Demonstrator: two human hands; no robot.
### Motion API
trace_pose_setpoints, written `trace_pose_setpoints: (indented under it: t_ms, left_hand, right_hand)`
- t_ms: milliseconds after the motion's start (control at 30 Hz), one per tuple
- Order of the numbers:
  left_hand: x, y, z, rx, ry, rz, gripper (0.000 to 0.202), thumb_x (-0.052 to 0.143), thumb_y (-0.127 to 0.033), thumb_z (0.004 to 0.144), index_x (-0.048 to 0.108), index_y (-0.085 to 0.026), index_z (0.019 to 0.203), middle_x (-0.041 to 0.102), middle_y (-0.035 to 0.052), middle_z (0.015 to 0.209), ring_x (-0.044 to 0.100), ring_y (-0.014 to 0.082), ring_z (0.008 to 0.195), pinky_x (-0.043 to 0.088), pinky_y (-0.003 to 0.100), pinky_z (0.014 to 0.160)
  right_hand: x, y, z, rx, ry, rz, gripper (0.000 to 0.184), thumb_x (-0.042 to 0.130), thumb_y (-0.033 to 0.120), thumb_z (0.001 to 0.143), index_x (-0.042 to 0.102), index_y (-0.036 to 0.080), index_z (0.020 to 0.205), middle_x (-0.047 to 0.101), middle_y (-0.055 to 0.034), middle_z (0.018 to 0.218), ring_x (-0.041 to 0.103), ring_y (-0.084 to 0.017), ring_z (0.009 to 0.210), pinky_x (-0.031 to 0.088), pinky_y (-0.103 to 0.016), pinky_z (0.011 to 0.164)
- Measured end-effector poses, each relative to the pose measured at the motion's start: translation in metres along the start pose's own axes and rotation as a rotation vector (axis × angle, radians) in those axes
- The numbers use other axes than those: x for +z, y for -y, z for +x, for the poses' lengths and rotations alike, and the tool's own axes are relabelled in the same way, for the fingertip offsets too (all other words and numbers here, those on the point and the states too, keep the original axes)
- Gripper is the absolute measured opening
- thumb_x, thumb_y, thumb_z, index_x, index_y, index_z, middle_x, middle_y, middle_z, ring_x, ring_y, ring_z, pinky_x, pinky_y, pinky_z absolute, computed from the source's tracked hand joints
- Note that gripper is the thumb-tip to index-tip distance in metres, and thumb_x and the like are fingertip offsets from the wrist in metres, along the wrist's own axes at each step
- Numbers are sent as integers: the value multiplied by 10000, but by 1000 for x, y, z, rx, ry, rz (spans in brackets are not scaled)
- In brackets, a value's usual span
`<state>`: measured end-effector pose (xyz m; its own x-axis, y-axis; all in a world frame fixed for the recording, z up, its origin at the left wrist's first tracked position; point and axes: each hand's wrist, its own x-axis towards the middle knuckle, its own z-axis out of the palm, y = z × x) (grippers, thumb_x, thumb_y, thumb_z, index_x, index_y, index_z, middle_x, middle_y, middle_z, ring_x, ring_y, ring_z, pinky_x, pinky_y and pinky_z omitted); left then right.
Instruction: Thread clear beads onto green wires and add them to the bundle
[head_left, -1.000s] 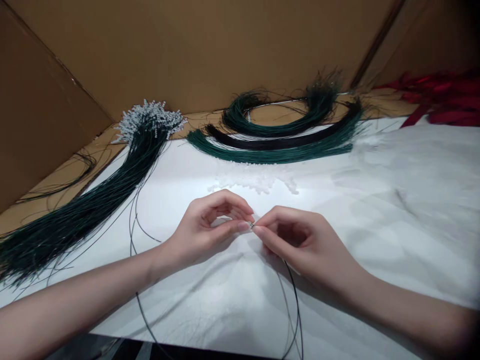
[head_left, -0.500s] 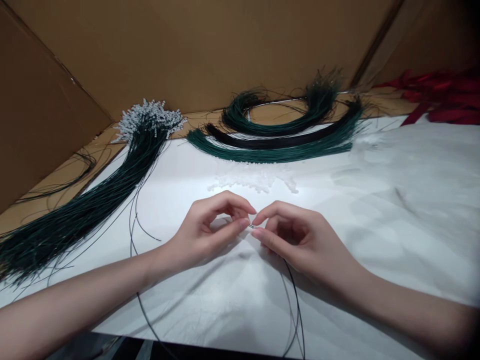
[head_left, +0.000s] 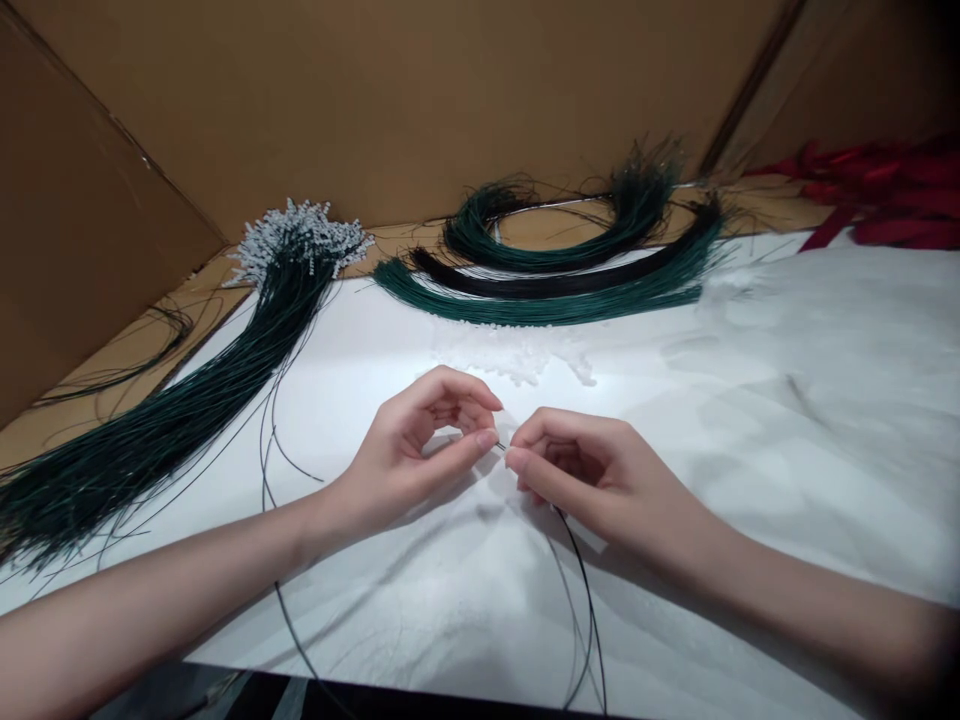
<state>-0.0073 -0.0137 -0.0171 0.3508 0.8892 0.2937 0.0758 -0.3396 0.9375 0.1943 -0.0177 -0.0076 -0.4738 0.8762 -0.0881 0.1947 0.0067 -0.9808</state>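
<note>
Over the white sheet [head_left: 442,620], my left hand [head_left: 424,445] and my right hand [head_left: 592,465] face each other with fingertips close together. A thin dark cord [head_left: 587,580] trails from under my right hand to the front edge. Its short end spans the small gap between my fingers. My right thumb and forefinger pinch it closed. On the left, thumb and inner fingers press on the cord's other side, while the forefinger is lifted off. Another cord strand [head_left: 296,635] runs below my left forearm. Just beyond the hands lie small white beads [head_left: 517,360].
A long bundle of dark green cords [head_left: 217,400] with white beaded ends [head_left: 296,240] lies at left. Curved bundles of green cords [head_left: 555,305] and black cords [head_left: 517,287] lie behind. Red ribbons [head_left: 892,195] are heaped at far right. Cardboard walls [head_left: 420,100] enclose the back.
My left forefinger has risen slightly and the hand has shifted a little up and left. My right fingers have closed together more on the cord, whose trailing part has swung slightly left.
</note>
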Motion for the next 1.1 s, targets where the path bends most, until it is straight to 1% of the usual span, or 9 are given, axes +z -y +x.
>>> trace_pose_setpoints:
  t_ms: [200,333,467,567,700,767,833,967,1100]
  left_hand:
    - [-2,0,0,-96,-3,-58,230,680,-157,890,589,-195,1098,627,5,855,605,89,805,487,181,677]
    - [-1,-1,-1,-98,2,-56,243,704,-156,872,589,-200,1081,635,-8,825,612,85,778,488,186,696]
    - [-3,0,1,-94,-28,-17,195,660,-209,908,594,-192,1090,639,16,859,622,120,818,496,232,739]
    - [-13,4,10,-27,-116,120,169,629,-220,919,611,-187,1084,648,39,934,625,149,872,496,278,801]
    - [-36,13,26,111,-198,541,112,638,-181,881,674,-194,986,655,37,952,596,159,838,482,305,789]
    - [-44,19,32,134,-166,710,100,629,-186,878,703,-198,943,647,42,928,578,164,810,466,293,718]
    - [-48,23,36,139,-106,801,118,612,-200,892,719,-199,940,633,52,925,573,179,838,453,292,698]
    - [-46,25,37,176,-16,927,136,586,-215,920,715,-194,958,618,62,933,552,211,909,436,346,821]
    - [-45,24,37,180,0,939,139,584,-220,927,711,-189,974,608,63,932,547,215,899,425,353,819]
  right_hand:
    - [2,1,1,0,10,17,160,605,207,892,598,161,739,518,39,608,434,-65,540,331,-201,494]
    - [1,0,0,2,6,7,182,601,238,908,602,160,743,507,40,599,424,-65,539,323,-200,487]
    - [1,-2,-1,10,1,24,193,595,282,925,601,167,770,506,42,589,433,-64,513,327,-203,472]
    - [1,-3,-1,27,11,48,193,582,311,939,600,176,803,505,45,582,457,-65,492,346,-205,468]
    - [0,-3,-1,33,2,32,180,609,302,921,627,172,799,550,26,601,539,-92,535,399,-221,502]
    - [0,-4,-1,10,-24,-6,183,620,298,911,648,170,784,581,10,623,554,-107,568,412,-236,525]
    - [0,-4,-1,-12,-41,-47,185,625,295,905,671,171,775,609,-6,663,559,-121,607,422,-252,551]
    - [-1,-4,1,-32,-42,-96,157,639,269,886,711,173,784,658,-28,763,573,-141,675,442,-277,606]
    - [0,-4,2,-27,-32,-93,147,646,257,875,725,166,791,670,-37,777,584,-149,682,451,-287,620]
